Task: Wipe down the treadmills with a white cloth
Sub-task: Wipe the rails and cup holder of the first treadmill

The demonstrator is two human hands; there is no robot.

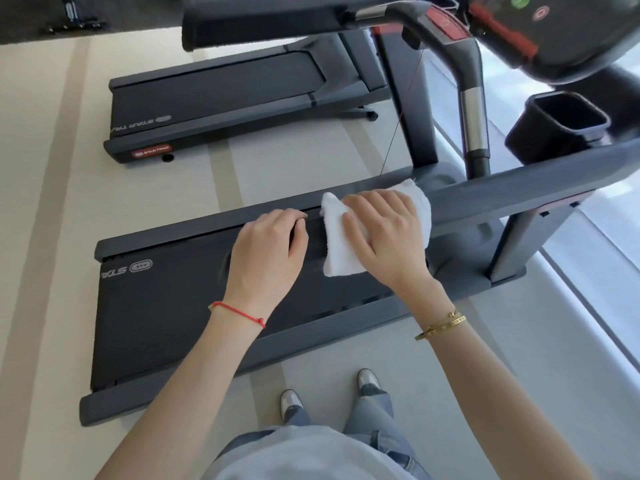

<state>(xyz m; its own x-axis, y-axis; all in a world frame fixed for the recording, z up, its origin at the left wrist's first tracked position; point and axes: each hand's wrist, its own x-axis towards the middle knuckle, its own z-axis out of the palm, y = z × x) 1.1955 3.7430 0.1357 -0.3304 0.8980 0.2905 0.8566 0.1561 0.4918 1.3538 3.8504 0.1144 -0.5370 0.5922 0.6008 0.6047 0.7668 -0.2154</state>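
Two treadmills stood side by side on a pale floor (311, 161) banded with beige stripes. A white cloth (341, 244), folded into a thick terry pad, lay over the grey handrail (519, 181) of the near treadmill (145, 306), its lower edge hanging free above the black belt. The right hand (384, 233) pressed flat on the cloth with fingers extended and spread, not curled round it. The left hand (270, 244), just beside the cloth, hung with its fingers curled under at the same rail; whether they gripped it could not be told. A red cord (239, 311) circled the left wrist and gold bangles (441, 323) the right. A dark cup holder (557, 123) by the console appeared to hold nothing. The far treadmill (221, 95) lay beyond, well apart, bearing a red badge at its rear end. Bright window glazing (588, 258) ran along the right. Grey shoes (369, 379) and blue jeans showed at the bottom.
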